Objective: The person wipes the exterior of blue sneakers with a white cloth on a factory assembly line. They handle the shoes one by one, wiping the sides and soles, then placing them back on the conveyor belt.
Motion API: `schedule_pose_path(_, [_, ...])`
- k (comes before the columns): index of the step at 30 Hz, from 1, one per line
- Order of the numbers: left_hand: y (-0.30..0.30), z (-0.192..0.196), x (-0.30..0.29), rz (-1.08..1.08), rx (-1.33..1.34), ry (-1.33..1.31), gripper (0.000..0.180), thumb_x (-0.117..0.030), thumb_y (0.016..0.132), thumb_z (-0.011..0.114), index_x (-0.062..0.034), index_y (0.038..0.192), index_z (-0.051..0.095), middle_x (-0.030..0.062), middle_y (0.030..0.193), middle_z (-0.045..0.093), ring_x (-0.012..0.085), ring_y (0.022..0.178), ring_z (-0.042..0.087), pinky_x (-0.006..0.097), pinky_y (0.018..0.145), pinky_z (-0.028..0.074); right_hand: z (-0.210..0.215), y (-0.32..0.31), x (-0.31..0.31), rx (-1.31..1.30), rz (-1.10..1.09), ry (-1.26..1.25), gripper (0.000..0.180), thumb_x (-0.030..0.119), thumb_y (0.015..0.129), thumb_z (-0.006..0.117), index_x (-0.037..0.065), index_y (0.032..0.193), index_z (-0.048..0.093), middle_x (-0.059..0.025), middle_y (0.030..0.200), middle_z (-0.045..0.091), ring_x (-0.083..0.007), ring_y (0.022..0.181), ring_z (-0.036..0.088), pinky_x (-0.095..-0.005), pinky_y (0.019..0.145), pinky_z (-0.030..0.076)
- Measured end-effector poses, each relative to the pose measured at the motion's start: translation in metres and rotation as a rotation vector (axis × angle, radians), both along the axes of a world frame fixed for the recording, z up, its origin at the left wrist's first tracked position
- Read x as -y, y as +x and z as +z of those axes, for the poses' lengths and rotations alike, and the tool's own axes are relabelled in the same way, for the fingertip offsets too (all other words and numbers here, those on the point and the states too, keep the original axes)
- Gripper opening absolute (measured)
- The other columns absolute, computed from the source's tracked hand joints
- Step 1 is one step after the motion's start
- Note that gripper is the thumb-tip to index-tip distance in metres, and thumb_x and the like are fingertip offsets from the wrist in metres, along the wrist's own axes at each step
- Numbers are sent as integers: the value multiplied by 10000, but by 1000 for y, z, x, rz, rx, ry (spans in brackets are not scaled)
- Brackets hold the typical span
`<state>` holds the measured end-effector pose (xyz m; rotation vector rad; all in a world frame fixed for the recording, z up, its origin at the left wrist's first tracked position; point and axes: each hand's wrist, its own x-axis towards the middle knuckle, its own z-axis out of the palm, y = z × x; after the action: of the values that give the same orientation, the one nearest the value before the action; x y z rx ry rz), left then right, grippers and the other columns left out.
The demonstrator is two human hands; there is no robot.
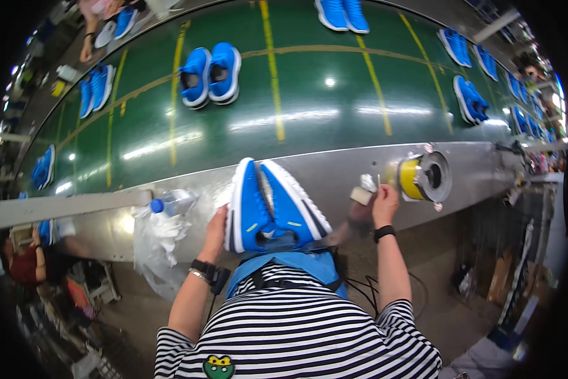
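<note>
A pair of blue sports shoes with white soles lies side by side on the metal ledge in front of me, toes pointing away. My left hand grips the outer side of the left shoe. My right hand is raised to the right of the pair, fingers closed on a small pale block. It sits just left of a yellow roll on a round metal holder.
A green conveyor belt with yellow lines carries several more pairs of blue shoes. A plastic bottle with a blue cap and a clear bag lie left of my hand. Another person sits at far left.
</note>
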<state>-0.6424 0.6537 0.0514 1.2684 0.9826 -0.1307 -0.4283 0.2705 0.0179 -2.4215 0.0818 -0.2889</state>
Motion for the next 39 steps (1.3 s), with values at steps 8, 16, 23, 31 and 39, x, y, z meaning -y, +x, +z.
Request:
schedule_pose_path(8, [2, 10, 7, -287, 123, 264, 593, -364, 917, 453, -31, 1372, 269, 191, 1299, 427, 227, 1176, 432, 293, 976, 328, 51, -47, -94, -761, 675, 609, 532, 239, 742, 705, 71, 1206, 507, -103, 1077, 552, -169, 912, 525, -302, 826, 430])
schedule_pose_path(16, [-4, 6, -3, -296, 243, 91, 586, -289, 899, 520, -36, 1371, 282, 114, 1258, 472, 150, 1094, 469, 262, 935, 363, 55, -46, -109, -947, 763, 690, 663, 221, 701, 743, 96, 1281, 447, -83, 1061, 561, -157, 963, 517, -290, 874, 409])
schedule_pose_path(23, [-20, 1, -16, -257, 336, -124, 617, -260, 891, 542, 22, 1362, 261, 73, 1280, 452, 114, 1122, 435, 247, 954, 343, 64, -58, -106, -992, 709, 993, 691, 149, 675, 749, 46, 1282, 435, -70, 1142, 546, -149, 1029, 505, -281, 930, 373])
schedule_pose_path(31, [-11, 32, -19, -277, 368, -245, 553, -281, 906, 508, -22, 1353, 314, 55, 1247, 482, 114, 1086, 470, 247, 938, 368, 62, -60, -102, -1051, 650, 1074, 726, 217, 673, 745, 6, 1283, 413, -75, 1190, 529, -166, 1075, 505, -292, 950, 374])
schedule_pose_path(39, [-9, 37, -20, -247, 316, -284, 491, -311, 924, 466, -18, 1308, 381, 61, 1203, 517, 121, 1043, 510, 262, 900, 410, 58, -60, -98, -1074, 658, 1094, 749, 346, 690, 722, -10, 1271, 413, -81, 1167, 541, -163, 1050, 522, -291, 922, 402])
